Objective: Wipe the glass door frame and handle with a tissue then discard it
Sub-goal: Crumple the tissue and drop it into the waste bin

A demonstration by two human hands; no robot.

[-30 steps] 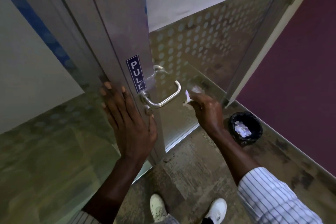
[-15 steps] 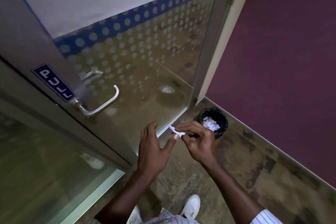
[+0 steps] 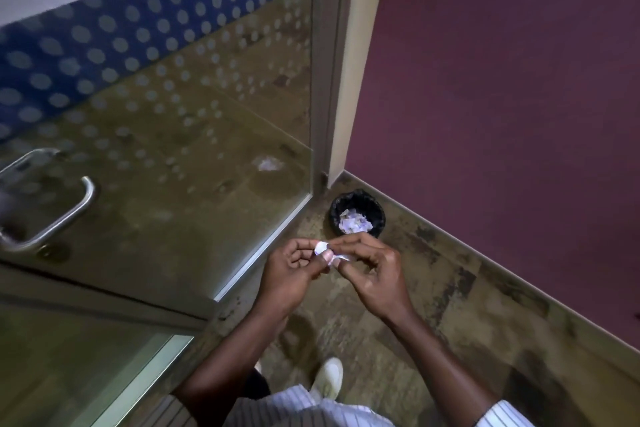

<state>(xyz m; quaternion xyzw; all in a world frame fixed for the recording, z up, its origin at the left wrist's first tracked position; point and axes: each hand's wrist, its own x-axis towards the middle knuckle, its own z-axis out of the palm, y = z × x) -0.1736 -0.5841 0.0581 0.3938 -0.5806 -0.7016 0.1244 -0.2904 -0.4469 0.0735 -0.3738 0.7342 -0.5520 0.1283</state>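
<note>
A small white tissue [image 3: 332,255] is pinched between the fingertips of both hands, held low in front of me above the floor. My left hand [image 3: 289,270] grips its left end and my right hand [image 3: 372,269] grips its right end. The glass door [image 3: 194,156] with frosted dots fills the left of the view, and its curved metal handle [image 3: 65,215] sits at the far left edge. A small black bin [image 3: 357,213] with white paper scraps inside stands on the floor just beyond my hands, in the corner by the door frame [image 3: 327,80].
A maroon wall [image 3: 502,80] runs along the right, meeting the brown patterned floor [image 3: 485,305] at a skirting line. My white shoe [image 3: 327,380] is on the floor below my hands. A second glass panel [image 3: 86,367] lies at the lower left.
My left hand left the door frame and joined the right hand on the tissue. Both hands came down away from the handle, toward the bin, as my view turned right and down.
</note>
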